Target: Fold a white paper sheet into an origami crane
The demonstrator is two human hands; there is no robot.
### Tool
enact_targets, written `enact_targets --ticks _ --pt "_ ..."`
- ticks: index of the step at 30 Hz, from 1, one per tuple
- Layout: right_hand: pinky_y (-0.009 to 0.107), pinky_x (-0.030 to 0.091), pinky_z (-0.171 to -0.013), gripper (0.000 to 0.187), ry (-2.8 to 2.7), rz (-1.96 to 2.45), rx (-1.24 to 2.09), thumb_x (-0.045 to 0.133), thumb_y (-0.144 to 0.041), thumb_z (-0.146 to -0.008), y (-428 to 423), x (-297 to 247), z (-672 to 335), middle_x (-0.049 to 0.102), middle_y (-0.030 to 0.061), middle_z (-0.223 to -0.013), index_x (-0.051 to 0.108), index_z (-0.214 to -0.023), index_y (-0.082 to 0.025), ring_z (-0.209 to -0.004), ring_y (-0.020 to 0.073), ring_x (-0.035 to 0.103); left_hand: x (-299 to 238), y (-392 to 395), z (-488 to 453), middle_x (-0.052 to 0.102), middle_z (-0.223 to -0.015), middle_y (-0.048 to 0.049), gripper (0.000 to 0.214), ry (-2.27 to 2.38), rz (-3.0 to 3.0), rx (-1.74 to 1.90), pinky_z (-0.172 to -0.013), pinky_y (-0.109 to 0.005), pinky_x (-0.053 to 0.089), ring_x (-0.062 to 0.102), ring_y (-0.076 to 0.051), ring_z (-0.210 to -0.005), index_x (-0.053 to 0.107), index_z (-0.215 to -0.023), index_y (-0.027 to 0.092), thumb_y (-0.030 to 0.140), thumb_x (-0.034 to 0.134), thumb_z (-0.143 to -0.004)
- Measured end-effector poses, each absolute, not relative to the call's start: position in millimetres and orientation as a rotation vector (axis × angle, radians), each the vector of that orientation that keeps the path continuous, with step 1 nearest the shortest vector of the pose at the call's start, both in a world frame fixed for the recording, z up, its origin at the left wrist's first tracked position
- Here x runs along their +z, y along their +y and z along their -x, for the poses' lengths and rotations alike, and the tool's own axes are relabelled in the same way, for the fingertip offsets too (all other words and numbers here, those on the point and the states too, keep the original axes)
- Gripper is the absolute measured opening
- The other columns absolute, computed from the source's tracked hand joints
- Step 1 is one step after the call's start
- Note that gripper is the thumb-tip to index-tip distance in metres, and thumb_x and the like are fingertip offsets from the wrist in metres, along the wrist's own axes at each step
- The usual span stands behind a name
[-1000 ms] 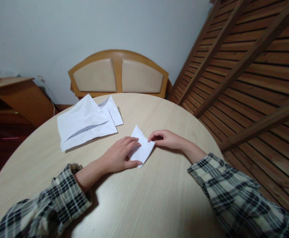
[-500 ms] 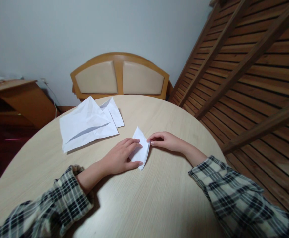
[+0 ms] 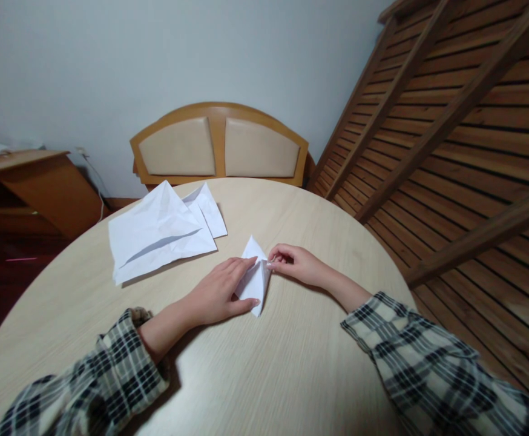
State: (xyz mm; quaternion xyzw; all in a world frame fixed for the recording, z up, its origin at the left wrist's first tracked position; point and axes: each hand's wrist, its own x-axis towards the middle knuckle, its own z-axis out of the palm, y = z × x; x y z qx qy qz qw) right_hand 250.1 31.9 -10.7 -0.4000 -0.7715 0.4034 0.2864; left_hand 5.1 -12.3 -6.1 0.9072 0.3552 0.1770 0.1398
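Observation:
A small folded sheet of white paper (image 3: 253, 278) lies on the table with pointed corners at its far and near ends. My left hand (image 3: 219, 289) rests over its left side, thumb stretched apart from the fingers, fingertips and thumb touching the paper. At the right corner, my right hand (image 3: 294, 264) pinches a flap of the paper between thumb and forefinger, lifting it inward. The exact fold under the right fingertips is hard to make out. Part of the sheet is hidden under the left fingers.
To the left lie a larger creased white paper piece (image 3: 155, 224) with a slit-like opening and a smaller folded paper (image 3: 212, 212). They rest on a round wooden table (image 3: 269, 369). Beyond it stand a padded headboard (image 3: 259, 148), a slatted wooden panel (image 3: 450, 139) and a desk (image 3: 42, 188).
My right hand has moved slightly left, bringing the paper's right flap inward over the sheet. My left hand stays nearly in place. The camera view has tilted up a little.

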Motion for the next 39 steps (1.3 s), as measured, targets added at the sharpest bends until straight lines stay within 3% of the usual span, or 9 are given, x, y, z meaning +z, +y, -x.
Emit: enact_targets --ticks 8,17,24,29,36,39 --pt "0.025 0.038 -0.061 0.021 -2.093 1.205 0.917 0.069 -0.037 -0.083 30.2 -14.5 -243.1 0.059 0.0002 -0.072 0.066 -0.082 -0.017 -0.066 0.0124 0.05 -8.8 -12.0 -3.4 0.054 -0.136 -0.0185 0.083 1.015 -2.617 0.516 -0.104 -0.052 0.042 0.049 -0.034 -0.126 0.02 -0.152 0.017 0.05 0.061 -0.088" --pt "0.025 0.035 -0.062 0.017 -2.171 1.282 0.726 0.071 -0.033 -0.082 26.3 -7.9 -237.7 0.059 -0.0011 -0.069 0.066 -0.077 -0.018 -0.065 0.0122 0.052 -9.3 -11.3 -3.7 0.055 -0.135 -0.0156 0.077 0.98 -2.631 0.54 -0.103 -0.052 0.042 0.049 -0.033 -0.124 0.023 -0.152 0.021 0.047 0.06 -0.089" --pt "0.025 0.034 -0.062 0.011 -2.162 1.286 0.748 0.069 -0.028 -0.082 25.2 -7.6 -236.8 0.058 -0.0013 -0.068 0.067 -0.079 -0.018 -0.065 0.012 0.051 -7.2 -13.1 -4.2 0.055 -0.136 -0.0136 0.057 0.982 -2.656 0.545 -0.106 -0.05 0.041 0.049 -0.03 -0.125 0.033 -0.146 0.02 0.033 0.052 -0.093" --pt "0.025 0.034 -0.062 0.011 -2.159 1.289 0.742 0.07 -0.027 -0.081 25.0 -8.0 -236.7 0.059 -0.0012 -0.068 0.067 -0.078 -0.018 -0.065 0.0121 0.051 -5.9 -12.5 -4.3 0.054 -0.137 -0.0118 0.04 0.961 -2.69 0.514 -0.109 -0.049 0.039 0.047 -0.028 -0.127 0.05 -0.132 0.021 0.023 0.048 -0.093" --pt "0.025 0.033 -0.062 0.011 -2.171 1.295 0.725 0.071 -0.026 -0.081 25.1 -7.4 -236.1 0.058 -0.0016 -0.067 0.066 -0.076 -0.018 -0.064 0.0118 0.051 -6.6 -10.9 -3.7 0.053 -0.138 -0.0118 0.03 0.983 -2.715 0.465 -0.11 -0.048 0.039 0.047 -0.026 -0.127 0.057 -0.123 0.02 0.021 0.042 -0.097" --pt "0.025 0.033 -0.062 0.011 -2.167 1.286 0.718 0.068 -0.025 -0.084 25.0 -7.6 -236.5 0.058 -0.0016 -0.067 0.066 -0.076 -0.017 -0.064 0.0115 0.05 -5.4 -11.5 -5.1 0.054 -0.138 -0.0125 0.03 0.998 -2.709 0.459 -0.109 -0.048 0.039 0.047 -0.027 -0.127 0.058 -0.122 0.019 0.031 0.041 -0.101"
